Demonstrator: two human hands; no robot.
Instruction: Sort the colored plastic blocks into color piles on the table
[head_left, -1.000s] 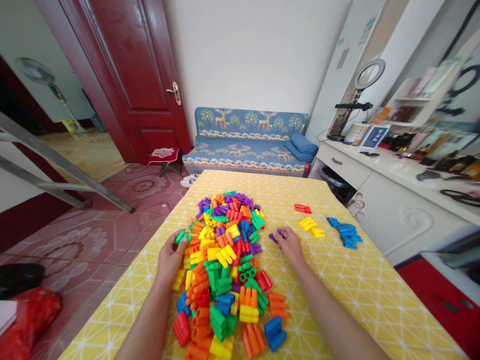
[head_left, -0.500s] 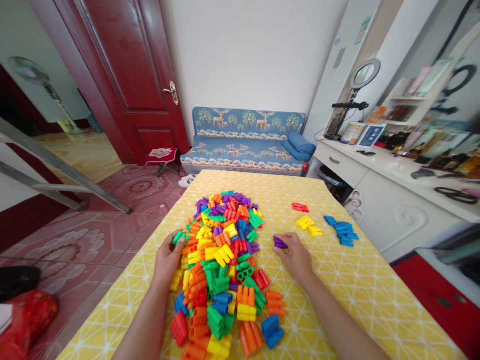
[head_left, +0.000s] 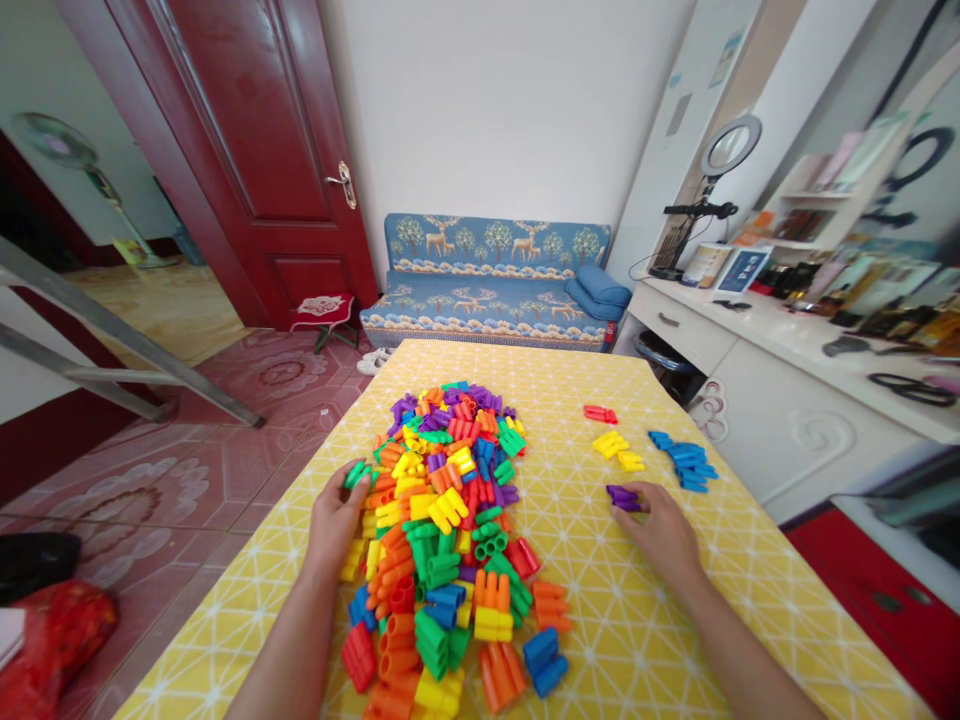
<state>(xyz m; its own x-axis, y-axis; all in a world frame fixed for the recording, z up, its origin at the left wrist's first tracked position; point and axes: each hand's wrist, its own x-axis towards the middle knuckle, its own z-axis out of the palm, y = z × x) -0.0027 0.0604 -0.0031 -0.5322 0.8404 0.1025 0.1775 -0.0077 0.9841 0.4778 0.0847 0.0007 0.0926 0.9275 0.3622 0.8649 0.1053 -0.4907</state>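
Between the thumb and fingers of my right hand [head_left: 664,525] is a purple plastic building block [head_left: 621,497], held at the table's right part. My left hand [head_left: 335,515] rests at the left edge of a large mixed heap of building blocks [head_left: 450,510], its thumb and fingers around a green block [head_left: 358,475]. The blocks look like joined rounded tubes in orange, yellow, green, red, blue and purple. Beyond my right hand lie a few yellow blocks [head_left: 619,452], a red block [head_left: 600,414] and a group of blue blocks [head_left: 684,462].
A yellow patterned cloth covers the table [head_left: 570,380]. Behind it stands a blue sofa [head_left: 487,290], with a red stool [head_left: 324,312] to its left. A white dresser [head_left: 795,370] runs along the right side. A metal ladder [head_left: 150,375] stands at the left.
My right hand has carried the purple block rightward, away from the heap. My left hand stays at the heap's left edge with the green block.
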